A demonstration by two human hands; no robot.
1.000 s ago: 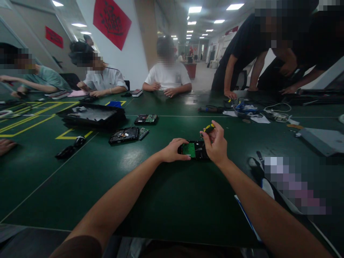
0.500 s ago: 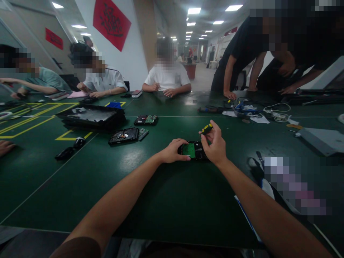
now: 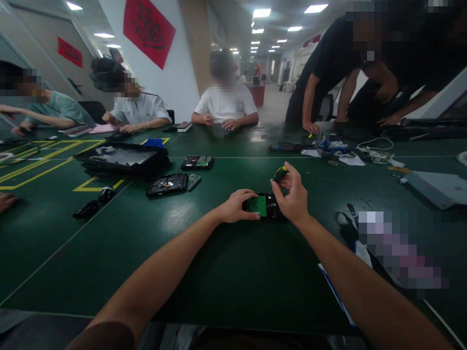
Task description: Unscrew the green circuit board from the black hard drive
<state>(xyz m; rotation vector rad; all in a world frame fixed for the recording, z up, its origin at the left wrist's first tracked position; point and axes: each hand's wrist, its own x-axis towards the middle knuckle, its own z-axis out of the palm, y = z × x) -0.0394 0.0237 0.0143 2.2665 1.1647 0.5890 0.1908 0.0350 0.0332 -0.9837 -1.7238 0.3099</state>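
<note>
Green board between my hands

My left hand [image 3: 235, 206] grips the left end of the drive [image 3: 272, 206] on the table [image 3: 222, 272], long axis running left to right; my right hand [image 3: 295, 194] pinches a screwdriver [image 3: 279, 173] at the drive's right end.

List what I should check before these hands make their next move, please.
1. Left hand steadying the hard drive: ok, thumb and fingers hold its left end.
2. Right hand gripping the screwdriver: ok, its yellow-and-black handle is held.
3. Screwdriver tip seated in a screw: cannot tell, too small and partly hidden.
4. Green circuit board facing up: ok.
5. Loose circuit board apart from the hands: ok, it lies farther left.
</note>
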